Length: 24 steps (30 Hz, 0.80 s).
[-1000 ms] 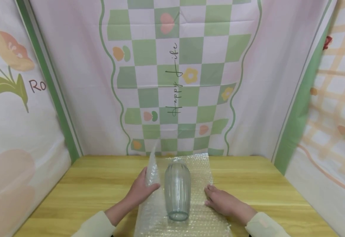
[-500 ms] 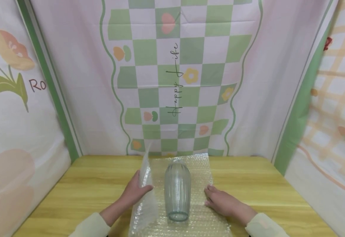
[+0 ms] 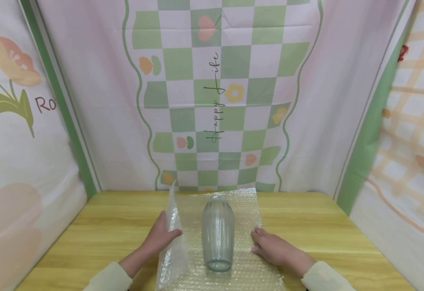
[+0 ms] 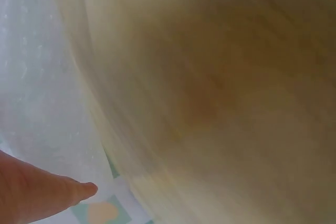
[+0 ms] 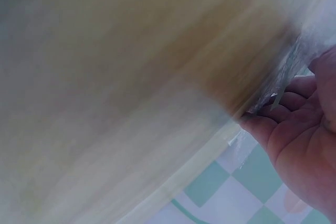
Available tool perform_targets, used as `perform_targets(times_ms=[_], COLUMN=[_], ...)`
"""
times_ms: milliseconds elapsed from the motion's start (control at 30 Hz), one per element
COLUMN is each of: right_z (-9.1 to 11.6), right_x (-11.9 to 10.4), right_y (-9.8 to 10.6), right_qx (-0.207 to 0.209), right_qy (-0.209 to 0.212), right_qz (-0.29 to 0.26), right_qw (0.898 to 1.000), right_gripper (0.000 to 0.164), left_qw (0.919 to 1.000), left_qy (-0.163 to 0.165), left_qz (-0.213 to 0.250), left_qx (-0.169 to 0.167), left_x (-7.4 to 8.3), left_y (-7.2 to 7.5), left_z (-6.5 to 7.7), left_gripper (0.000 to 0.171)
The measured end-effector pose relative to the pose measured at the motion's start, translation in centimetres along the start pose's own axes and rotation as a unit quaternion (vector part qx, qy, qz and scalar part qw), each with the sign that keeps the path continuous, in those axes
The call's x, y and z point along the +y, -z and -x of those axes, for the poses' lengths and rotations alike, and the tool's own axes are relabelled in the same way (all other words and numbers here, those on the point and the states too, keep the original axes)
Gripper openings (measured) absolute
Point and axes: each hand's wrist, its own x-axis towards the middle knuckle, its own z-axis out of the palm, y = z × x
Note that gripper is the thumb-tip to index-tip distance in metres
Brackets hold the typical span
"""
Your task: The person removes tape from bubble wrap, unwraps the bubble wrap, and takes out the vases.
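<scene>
A clear ribbed glass vase (image 3: 218,236) lies on its side on a sheet of bubble wrap (image 3: 246,208), its round base towards me. On the left, my left hand (image 3: 158,235) holds the sheet's raised side, thumb on the inner face and the other fingers mostly behind it. One outstretched finger (image 4: 47,192) shows against the wrap in the left wrist view. My right hand (image 3: 275,247) grips the sheet's right edge low at the table; its bent fingers touch the film in the right wrist view. Neither hand touches the vase.
The wood-grain table (image 3: 317,226) extends to both sides of the sheet. Behind it hangs a green-and-white checked curtain (image 3: 233,117). Printed cloths enclose the left and right sides.
My left hand has moved left, drawing the raised side of the bubble wrap away from the vase. My right hand and the vase have stayed in place.
</scene>
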Motion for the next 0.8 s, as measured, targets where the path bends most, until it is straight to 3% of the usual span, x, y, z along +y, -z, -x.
perform_targets(times_ms=[200,567,800], right_z=[0.0,0.0,0.0], right_x=[-0.1,-0.4,-0.3], right_y=[0.1,0.4,0.3], right_qx=[0.001,-0.003,-0.005], right_qy=[0.002,0.006,0.006], right_qz=[0.001,-0.006,-0.003], right_qw=[1.000,1.000,1.000], right_gripper=[0.054,0.055,0.055], left_qw=[0.9997,0.9938,0.9939], left_qy=[-0.019,-0.090,-0.080], left_qz=[-0.013,-0.065,-0.076], left_qx=[0.000,0.003,-0.001], left_x=[-0.7,-1.0,-0.4], left_y=[0.1,1.0,1.7], left_z=[-0.1,-0.4,-0.4], left_gripper=[0.104,0.099,0.078])
